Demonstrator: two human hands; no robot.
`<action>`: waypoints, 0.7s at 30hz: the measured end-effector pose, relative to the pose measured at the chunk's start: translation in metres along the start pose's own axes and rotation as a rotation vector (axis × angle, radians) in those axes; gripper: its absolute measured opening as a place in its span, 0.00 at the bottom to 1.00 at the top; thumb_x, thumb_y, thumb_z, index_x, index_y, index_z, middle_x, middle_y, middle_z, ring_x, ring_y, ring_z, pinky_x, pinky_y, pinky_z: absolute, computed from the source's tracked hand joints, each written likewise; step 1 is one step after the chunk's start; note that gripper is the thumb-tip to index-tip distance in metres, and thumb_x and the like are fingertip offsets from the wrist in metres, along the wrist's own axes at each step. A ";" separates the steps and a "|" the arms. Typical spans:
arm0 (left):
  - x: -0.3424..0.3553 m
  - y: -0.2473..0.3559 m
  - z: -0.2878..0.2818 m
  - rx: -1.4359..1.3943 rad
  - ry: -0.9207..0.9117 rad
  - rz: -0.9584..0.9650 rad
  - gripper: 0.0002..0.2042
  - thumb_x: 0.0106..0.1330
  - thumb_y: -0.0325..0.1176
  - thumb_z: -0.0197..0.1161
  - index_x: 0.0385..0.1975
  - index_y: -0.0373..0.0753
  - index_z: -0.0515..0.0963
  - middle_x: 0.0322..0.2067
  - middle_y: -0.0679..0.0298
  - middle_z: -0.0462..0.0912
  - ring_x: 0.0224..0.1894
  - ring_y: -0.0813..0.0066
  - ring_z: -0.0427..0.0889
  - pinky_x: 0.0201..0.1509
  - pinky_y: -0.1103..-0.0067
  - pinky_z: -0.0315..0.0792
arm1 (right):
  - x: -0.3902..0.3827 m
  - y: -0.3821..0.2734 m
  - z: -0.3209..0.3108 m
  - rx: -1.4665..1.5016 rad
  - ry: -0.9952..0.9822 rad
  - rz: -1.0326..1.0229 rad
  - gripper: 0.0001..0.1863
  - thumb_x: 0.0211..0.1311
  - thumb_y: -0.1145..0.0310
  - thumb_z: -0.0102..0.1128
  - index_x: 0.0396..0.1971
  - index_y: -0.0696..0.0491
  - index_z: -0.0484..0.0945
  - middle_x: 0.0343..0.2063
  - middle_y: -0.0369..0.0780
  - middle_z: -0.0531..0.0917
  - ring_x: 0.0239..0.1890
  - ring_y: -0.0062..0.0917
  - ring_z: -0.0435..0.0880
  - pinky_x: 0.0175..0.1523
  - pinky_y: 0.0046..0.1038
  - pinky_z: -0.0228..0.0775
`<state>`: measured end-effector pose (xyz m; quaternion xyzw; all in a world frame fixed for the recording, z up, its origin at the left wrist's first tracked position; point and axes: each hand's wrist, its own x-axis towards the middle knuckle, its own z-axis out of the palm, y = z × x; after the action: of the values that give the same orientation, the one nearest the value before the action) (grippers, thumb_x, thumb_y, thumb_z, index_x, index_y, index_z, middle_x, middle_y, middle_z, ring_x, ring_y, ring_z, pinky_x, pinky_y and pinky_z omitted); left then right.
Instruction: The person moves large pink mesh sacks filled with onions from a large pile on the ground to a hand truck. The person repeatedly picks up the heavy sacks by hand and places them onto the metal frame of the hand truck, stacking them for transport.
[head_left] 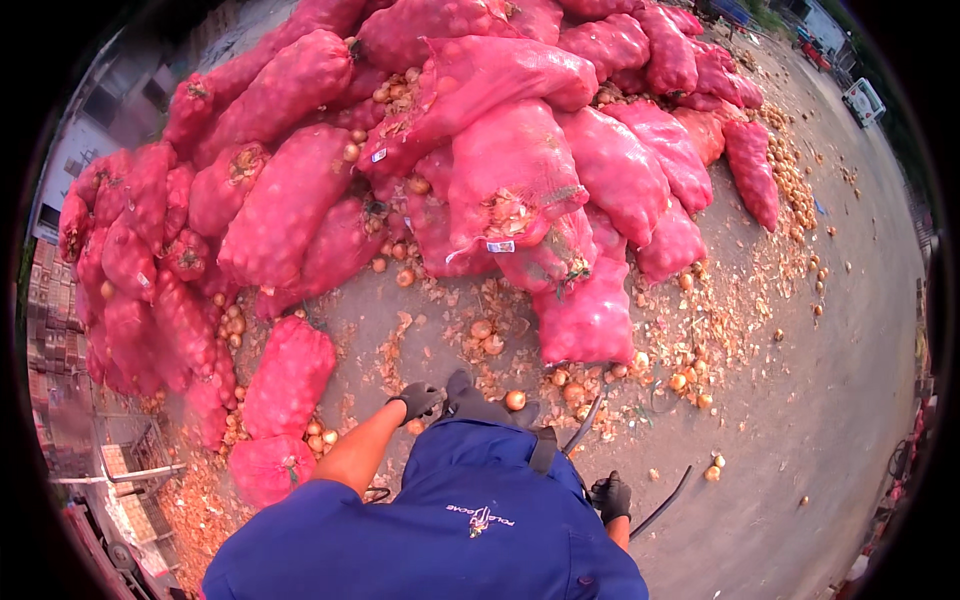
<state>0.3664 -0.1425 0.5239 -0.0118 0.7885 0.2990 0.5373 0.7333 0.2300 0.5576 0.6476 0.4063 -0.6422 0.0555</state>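
Observation:
My left hand (pixel 420 400), in a dark glove, reaches out in front of my blue jacket (pixel 470 500). Its fingers look loosely apart with nothing visible in them, close to my dark shoe (pixel 460 392) and a loose onion (pixel 515 400). At my right side, my gloved right hand (pixel 610 497) has curled fingers; whatever it may hold is hidden. Two dark bent bars, one (pixel 585 425) ahead of that hand and another (pixel 665 506) to its right, stand nearby. Ahead, a red mesh sack (pixel 588 312) full of onions leans against the heap.
A big heap of red mesh onion sacks (pixel 520 165) fills the far side and the left. One sack (pixel 290 378) stands near my left arm. Loose onions (pixel 685 380) and dry skins (pixel 700 330) litter the concrete ground (pixel 840 320). A cart-like frame (pixel 130 477) is at far left.

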 end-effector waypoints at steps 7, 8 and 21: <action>-0.003 -0.023 -0.066 -0.236 0.060 0.014 0.16 0.65 0.44 0.56 0.43 0.37 0.76 0.28 0.69 0.78 0.26 0.81 0.77 0.27 0.80 0.69 | -0.040 -0.008 0.069 -0.551 -0.105 -0.356 0.25 0.71 0.56 0.43 0.21 0.58 0.79 0.14 0.40 0.80 0.15 0.26 0.78 0.20 0.27 0.69; -0.002 -0.034 -0.073 -0.262 0.066 -0.004 0.16 0.66 0.43 0.56 0.42 0.37 0.76 0.28 0.69 0.78 0.26 0.81 0.77 0.26 0.80 0.69 | -0.046 -0.012 0.080 -0.589 -0.120 -0.356 0.25 0.71 0.57 0.42 0.20 0.58 0.79 0.15 0.41 0.80 0.15 0.26 0.78 0.21 0.27 0.69; 0.026 -0.148 -0.071 -0.503 0.079 -0.143 0.14 0.64 0.43 0.57 0.37 0.38 0.76 0.26 0.66 0.78 0.23 0.77 0.78 0.25 0.78 0.70 | -0.045 -0.016 0.125 -0.996 -0.115 -0.547 0.22 0.67 0.62 0.42 0.15 0.55 0.74 0.11 0.37 0.76 0.13 0.24 0.72 0.20 0.31 0.63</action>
<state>0.3453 -0.2902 0.4510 -0.2124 0.7069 0.4465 0.5059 0.6323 0.1462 0.5831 0.3789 0.8090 -0.3984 0.2079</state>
